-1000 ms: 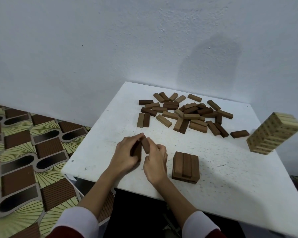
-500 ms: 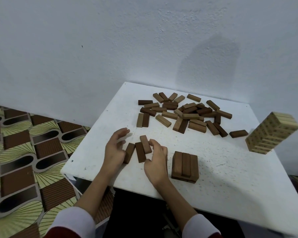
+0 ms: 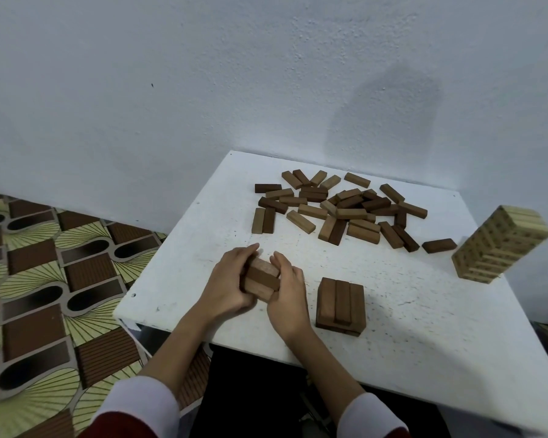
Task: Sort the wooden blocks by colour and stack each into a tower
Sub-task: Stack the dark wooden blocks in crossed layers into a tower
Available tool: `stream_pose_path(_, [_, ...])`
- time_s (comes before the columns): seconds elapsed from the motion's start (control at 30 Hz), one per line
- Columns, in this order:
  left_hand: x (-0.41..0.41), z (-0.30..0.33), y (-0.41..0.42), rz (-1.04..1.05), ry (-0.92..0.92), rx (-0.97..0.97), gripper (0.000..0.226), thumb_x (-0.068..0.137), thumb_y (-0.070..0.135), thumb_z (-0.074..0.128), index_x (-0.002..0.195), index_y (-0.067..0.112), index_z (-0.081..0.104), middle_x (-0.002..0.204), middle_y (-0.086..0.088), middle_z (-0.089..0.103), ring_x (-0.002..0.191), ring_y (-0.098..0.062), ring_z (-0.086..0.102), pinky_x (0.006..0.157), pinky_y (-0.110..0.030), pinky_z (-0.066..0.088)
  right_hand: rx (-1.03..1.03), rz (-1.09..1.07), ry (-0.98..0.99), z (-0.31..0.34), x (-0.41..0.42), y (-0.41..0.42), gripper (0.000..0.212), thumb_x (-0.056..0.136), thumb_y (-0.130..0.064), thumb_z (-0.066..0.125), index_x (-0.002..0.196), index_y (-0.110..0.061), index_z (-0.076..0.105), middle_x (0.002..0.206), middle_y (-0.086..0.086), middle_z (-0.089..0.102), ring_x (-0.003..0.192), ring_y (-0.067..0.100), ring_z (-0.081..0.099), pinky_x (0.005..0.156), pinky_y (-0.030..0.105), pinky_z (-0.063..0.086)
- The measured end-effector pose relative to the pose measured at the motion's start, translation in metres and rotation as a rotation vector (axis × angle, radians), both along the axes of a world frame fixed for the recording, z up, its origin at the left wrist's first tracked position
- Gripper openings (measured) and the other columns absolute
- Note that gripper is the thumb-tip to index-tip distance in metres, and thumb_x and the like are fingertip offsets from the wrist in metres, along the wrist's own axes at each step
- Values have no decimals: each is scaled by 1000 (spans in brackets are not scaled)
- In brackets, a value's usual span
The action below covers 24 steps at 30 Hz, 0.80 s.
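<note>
Both hands are at the near edge of the white surface (image 3: 393,311), holding a small bunch of brown blocks (image 3: 261,281) between them. The left hand (image 3: 231,284) has its fingers curled round the left side of the bunch, and the right hand (image 3: 287,287) presses in from the right with fingers bent round the blocks — so the bunch is squeezed from both sides. Just to the right sits a short brown stack (image 3: 340,301), three blocks on top side by side. Farther back lies a messy pile of loose blocks (image 3: 339,208), dark brown and lighter brown mixed. At the far right stands a pale block tower (image 3: 500,248).
</note>
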State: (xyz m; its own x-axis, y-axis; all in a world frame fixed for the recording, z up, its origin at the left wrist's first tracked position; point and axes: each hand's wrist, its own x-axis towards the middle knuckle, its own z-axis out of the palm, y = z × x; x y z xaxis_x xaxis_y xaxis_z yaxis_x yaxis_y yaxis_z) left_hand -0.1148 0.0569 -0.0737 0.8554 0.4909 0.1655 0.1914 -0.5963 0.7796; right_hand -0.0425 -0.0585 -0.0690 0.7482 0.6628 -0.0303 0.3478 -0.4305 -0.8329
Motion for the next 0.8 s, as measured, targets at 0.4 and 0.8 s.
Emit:
stream_pose_path(0.4, [5, -7, 0, 15, 16, 131, 97, 52, 57, 60, 139, 18, 40, 125, 2, 49, 118, -12, 38, 95, -28, 33, 109, -162, 18, -6, 0, -2, 71, 78, 18, 35, 140, -17, 34, 134, 2, 42, 124, 15, 41, 106, 34, 38])
stream_pose_path(0.8, [6, -8, 1, 21, -29, 64, 101, 49, 59, 67, 139, 26, 38, 122, 13, 54, 110, 2, 39, 91, -14, 29, 154, -213, 29, -11, 1, 0, 61, 80, 18, 36, 132, -13, 44, 124, 3, 49, 102, 8, 50, 89, 18, 43])
